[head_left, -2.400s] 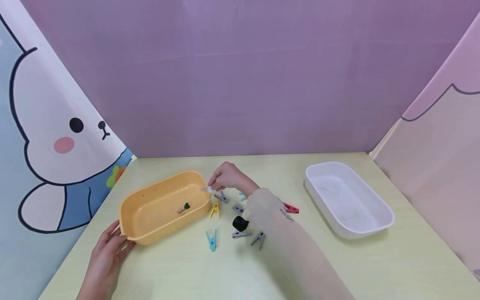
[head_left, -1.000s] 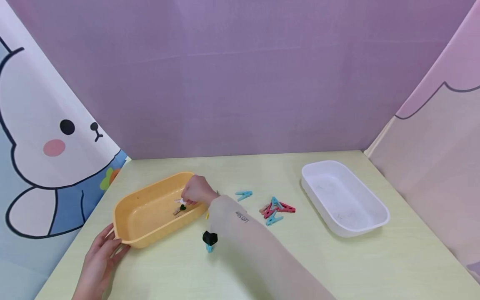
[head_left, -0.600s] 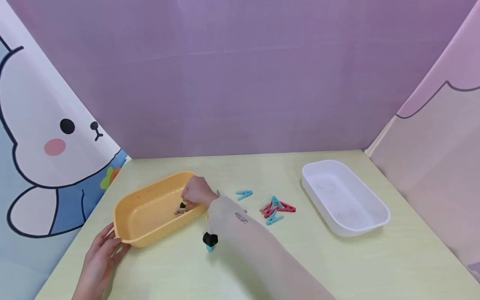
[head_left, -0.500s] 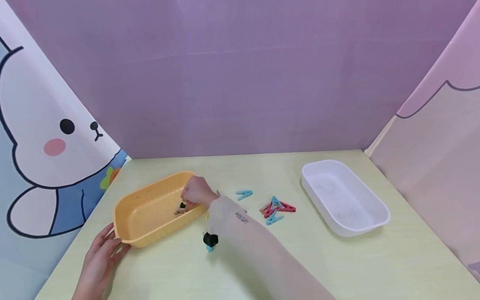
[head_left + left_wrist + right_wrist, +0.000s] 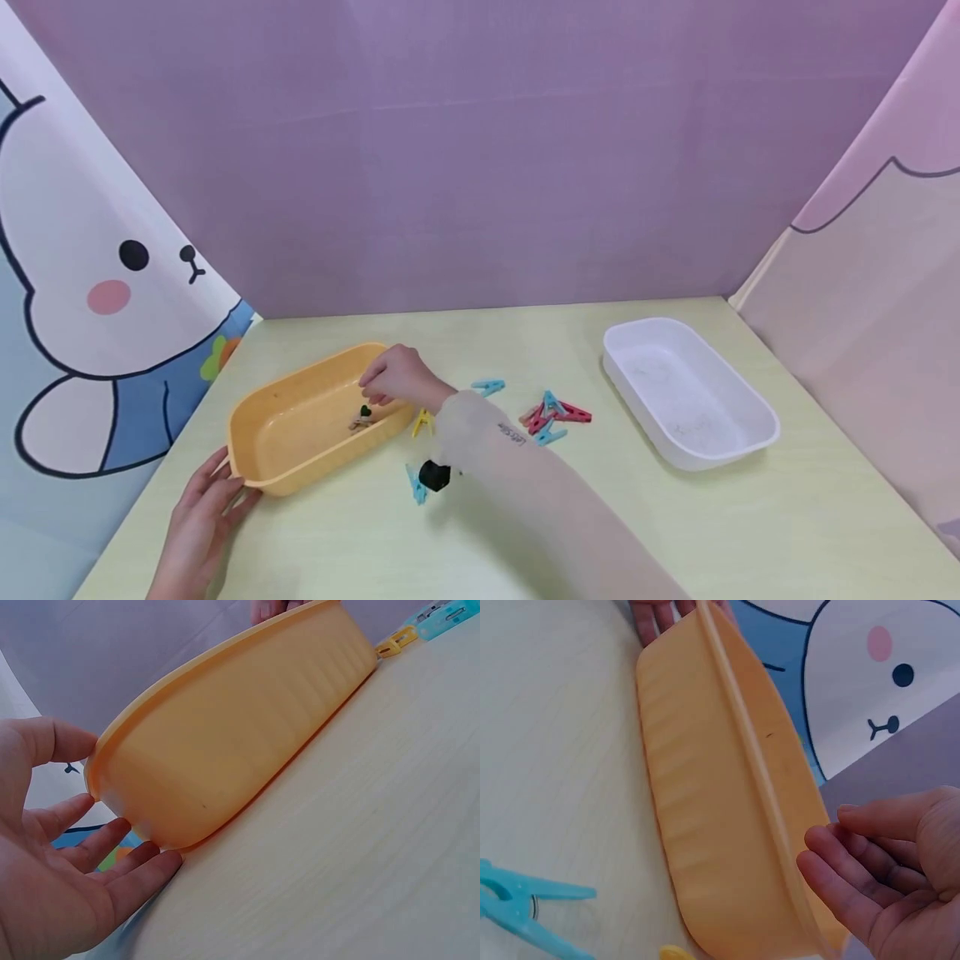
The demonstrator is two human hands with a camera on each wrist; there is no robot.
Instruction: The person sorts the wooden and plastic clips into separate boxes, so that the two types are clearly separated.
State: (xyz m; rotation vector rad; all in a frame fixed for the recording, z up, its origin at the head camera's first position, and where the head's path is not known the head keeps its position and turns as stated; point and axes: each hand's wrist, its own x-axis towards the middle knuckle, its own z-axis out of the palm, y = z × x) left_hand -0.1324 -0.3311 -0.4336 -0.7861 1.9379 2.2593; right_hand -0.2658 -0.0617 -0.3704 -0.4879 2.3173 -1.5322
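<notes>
My left hand (image 5: 197,525) touches the near left end of a yellow plastic basin (image 5: 330,471), its spread fingertips against the rim and outer wall in the left wrist view. Over the basin's right end is my right hand (image 5: 401,375), fingers loosely bent with nothing between them in the right wrist view (image 5: 900,870). Small wooden clothespins (image 5: 362,423), one with a dark green heart, lie on the basin floor below it. A yellow clothespin (image 5: 422,422) and a light blue clothespin (image 5: 417,485) lie on the table beside the basin.
Red clothespins (image 5: 576,414) and light blue ones lie clustered mid-table, with another blue clothespin (image 5: 489,387) behind the right sleeve (image 5: 540,475). That sleeve hides part of the table. A white basin (image 5: 731,460) stands at the right. A black wrist camera (image 5: 434,476) hangs under the right wrist.
My right hand carried a white-topped clothespin into the yellow basin and let it go, then rose slightly with its fingers loosened. The left hand has stayed at the basin's end.
</notes>
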